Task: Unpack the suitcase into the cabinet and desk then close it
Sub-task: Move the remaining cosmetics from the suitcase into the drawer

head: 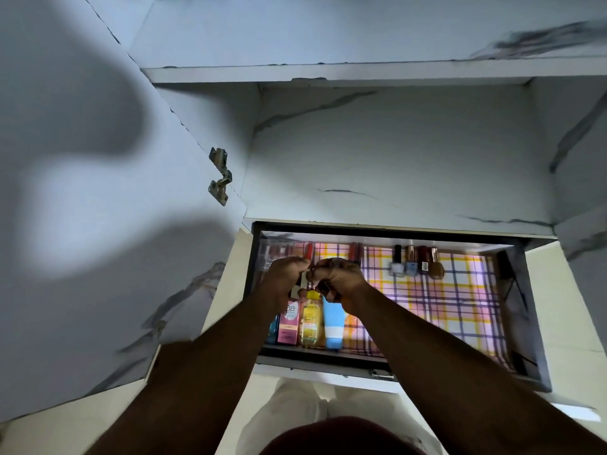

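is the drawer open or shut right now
Open: the drawer is pulled out below the cabinet shelf, its checked liner and nail polish bottles showing.

Under my arms lies the drawer's smooth plaid-printed liner (443, 310) in pink, yellow and purple, glossy glass nail-polish bottles (416, 265) along it, matt marble-look white cabinet panels (394, 152) above, a dull metal hinge (219, 175) beside.

Bare plaid liner (443, 310) at drawer's right; tubes (315, 318) front-left, nail polishes (415, 266) at back.
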